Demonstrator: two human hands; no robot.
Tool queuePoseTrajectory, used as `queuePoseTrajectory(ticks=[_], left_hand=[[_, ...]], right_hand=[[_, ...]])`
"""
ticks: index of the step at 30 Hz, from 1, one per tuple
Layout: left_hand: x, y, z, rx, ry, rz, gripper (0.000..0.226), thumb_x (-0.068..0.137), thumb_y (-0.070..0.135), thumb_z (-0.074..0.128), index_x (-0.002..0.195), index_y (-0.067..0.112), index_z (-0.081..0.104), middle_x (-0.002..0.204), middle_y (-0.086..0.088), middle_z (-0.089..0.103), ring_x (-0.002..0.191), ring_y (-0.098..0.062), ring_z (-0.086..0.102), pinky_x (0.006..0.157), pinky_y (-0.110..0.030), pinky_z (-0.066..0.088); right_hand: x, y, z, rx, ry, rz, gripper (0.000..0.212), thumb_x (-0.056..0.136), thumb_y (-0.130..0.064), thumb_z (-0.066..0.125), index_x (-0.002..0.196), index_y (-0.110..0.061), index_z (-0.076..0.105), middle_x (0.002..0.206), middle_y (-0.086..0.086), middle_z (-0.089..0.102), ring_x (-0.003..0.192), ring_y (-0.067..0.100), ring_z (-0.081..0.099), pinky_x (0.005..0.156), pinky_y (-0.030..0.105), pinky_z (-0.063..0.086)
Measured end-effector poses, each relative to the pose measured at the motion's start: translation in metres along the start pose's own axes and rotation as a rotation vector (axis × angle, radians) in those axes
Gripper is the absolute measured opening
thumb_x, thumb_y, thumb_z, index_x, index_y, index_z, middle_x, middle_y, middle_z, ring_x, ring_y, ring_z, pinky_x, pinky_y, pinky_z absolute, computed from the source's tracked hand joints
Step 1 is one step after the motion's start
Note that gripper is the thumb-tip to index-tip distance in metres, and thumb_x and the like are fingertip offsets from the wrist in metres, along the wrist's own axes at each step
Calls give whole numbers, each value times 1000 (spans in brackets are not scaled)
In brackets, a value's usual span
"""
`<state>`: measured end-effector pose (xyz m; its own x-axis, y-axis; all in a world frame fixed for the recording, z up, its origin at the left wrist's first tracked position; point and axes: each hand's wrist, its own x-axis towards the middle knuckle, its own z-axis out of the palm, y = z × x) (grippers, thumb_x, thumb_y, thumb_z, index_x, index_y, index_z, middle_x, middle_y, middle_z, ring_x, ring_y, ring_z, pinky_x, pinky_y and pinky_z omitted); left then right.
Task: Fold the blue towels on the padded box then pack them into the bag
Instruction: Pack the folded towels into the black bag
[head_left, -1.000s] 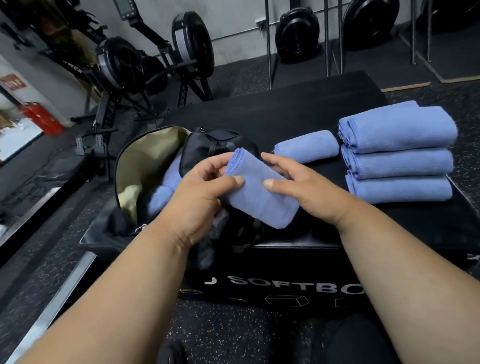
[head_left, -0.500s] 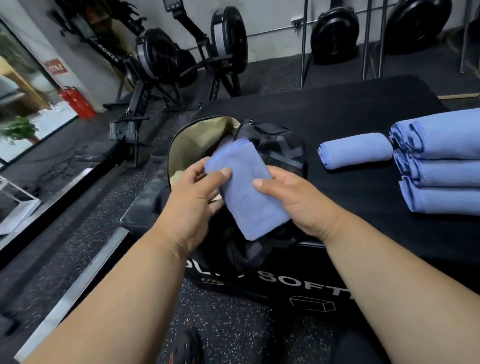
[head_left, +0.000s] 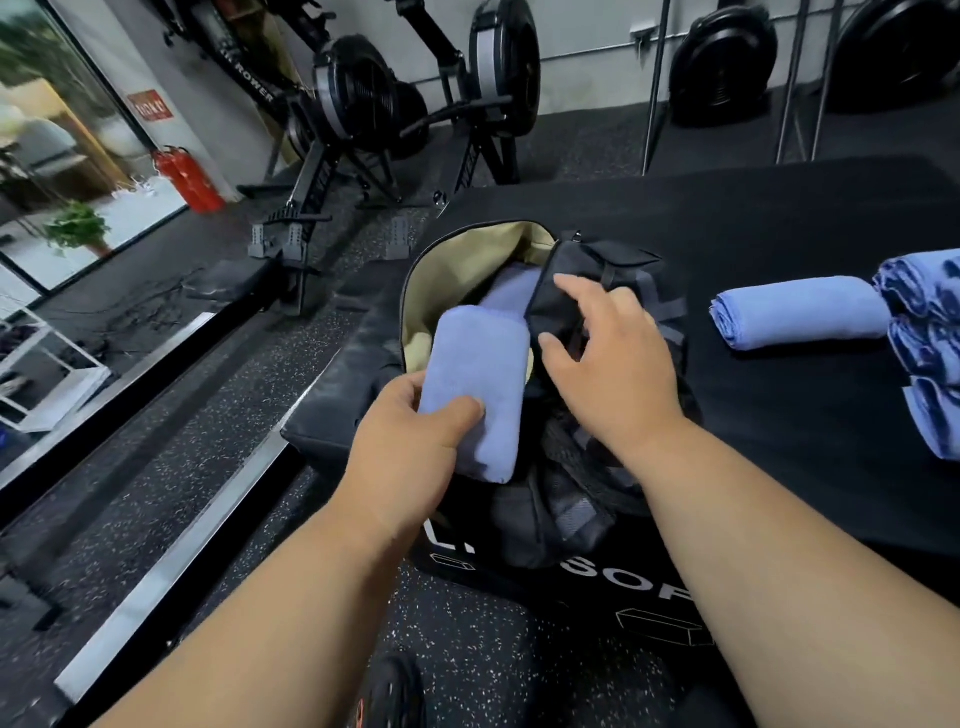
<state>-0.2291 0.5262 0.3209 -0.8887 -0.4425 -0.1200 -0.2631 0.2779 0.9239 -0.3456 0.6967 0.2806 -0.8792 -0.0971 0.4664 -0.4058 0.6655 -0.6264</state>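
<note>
Towels are partly packed: one lies in the bag (head_left: 457, 270), your left hand (head_left: 410, 447) grips a folded towel (head_left: 475, 395) at its mouth, your right hand (head_left: 605, 358), fingers spread, holds the flap (head_left: 558, 306), more (head_left: 800, 312) wait on the box (head_left: 727, 218)

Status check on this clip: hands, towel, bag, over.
Left hand grips folded towel at bag mouth. Right hand open, touching black flap. Flap partly covers the opening.

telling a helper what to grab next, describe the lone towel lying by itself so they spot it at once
On the black padded box, look right of the open black bag with tan lining. The single rolled blue towel lies alone there, smaller than the stacked folded blue towels at its right.
</note>
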Motion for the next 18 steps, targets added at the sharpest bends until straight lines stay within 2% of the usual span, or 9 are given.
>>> queuePoseTrajectory(ticks=[2,4,8,11,13,15,18], left_hand=[[1,-4,-6,47,39,6,36,78,37,74,113,32,70,96,14,78,87,-8,74,72,-28,52],[2,-6,-12,70,80,8,31,83,31,76,113,34,69,96,16,78,87,-6,73,73,-30,55],[8,-10,-19,58,110,-22,30,83,30,76,112,35,70,96,14,78,86,-9,74,70,-29,54],[9,-12,-21,38,98,-39,32,80,31,76,111,36,70,95,14,78,86,-11,75,71,-31,57],[8,-12,-22,37,95,-46,31,81,29,76,111,37,69,95,13,78,87,-12,75,72,-32,59],[7,-11,-23,36,93,-53,30,82,28,75,110,37,69,95,13,78,88,-13,75,73,-32,60],[5,-9,-26,25,88,-55,29,84,26,74,110,36,69,95,12,78,85,-12,75,64,-24,58]], right_hand=[[5,4,11,-183,-16,-91,60,91,-37,66,149,-41,50,104,3,45,93,29,48,85,44,48],[9,3,20,-278,-35,-100,56,93,-43,59,148,-42,53,102,4,44,91,29,46,86,46,46],[13,-5,30,-328,-37,-37,63,90,-62,46,148,-38,52,97,3,46,90,30,48,86,45,42],[15,-13,34,-362,-21,-77,57,91,-55,48,144,-39,57,96,3,43,87,31,47,82,44,39],[18,-19,33,-424,-3,-88,47,90,-50,49,132,-38,68,97,5,43,89,31,44,81,43,34],[20,-23,33,-499,19,-73,39,89,-48,47,109,-31,76,95,5,42,88,30,42,77,41,27],[23,-22,32,-553,41,-14,37,90,-48,47,88,-21,71,92,7,44,88,31,43,76,42,25]])
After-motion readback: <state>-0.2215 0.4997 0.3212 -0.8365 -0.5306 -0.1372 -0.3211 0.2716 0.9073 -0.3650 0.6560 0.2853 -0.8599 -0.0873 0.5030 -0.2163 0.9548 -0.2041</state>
